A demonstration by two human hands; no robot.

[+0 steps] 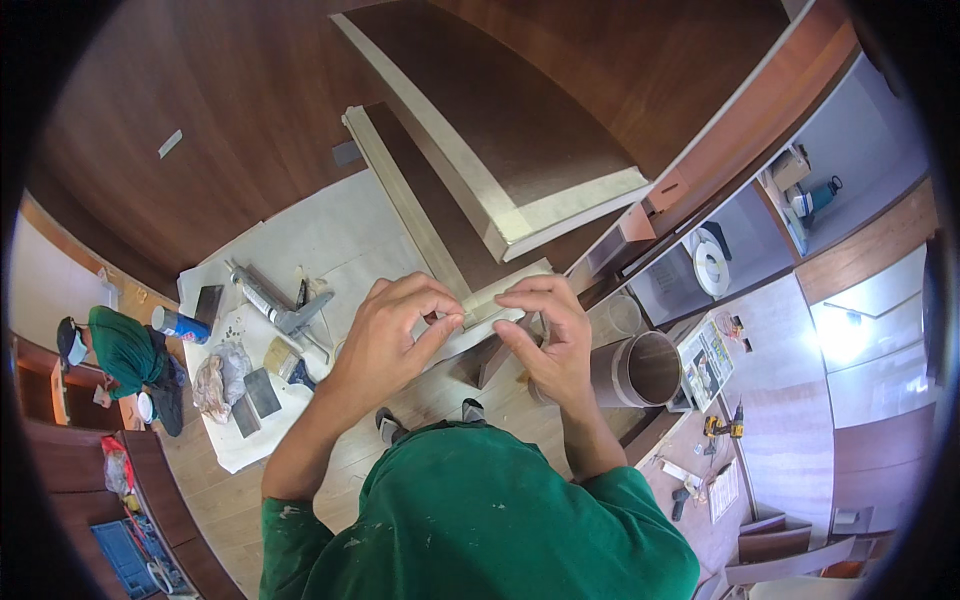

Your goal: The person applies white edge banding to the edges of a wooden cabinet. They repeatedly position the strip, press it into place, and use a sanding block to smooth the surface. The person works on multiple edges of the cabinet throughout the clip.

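The left forearm (322, 428) slants up and inward, the right forearm (592, 432) rises more steeply, and both elbows are bent. The left hand (398, 328) shows its back, fingers curled, thumb and index tips brought together. Just beside it, the right hand (552, 335) faces inward with thumb and index finger apart, the others folded behind; how firmly either one presses is hard to tell from above.

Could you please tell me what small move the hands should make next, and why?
Perhaps smooth the narrow, pale tape-like strip along the near edge of the lower dark-brown board, since the left hand and right hand are both at it; laying or peeling isn't clear.
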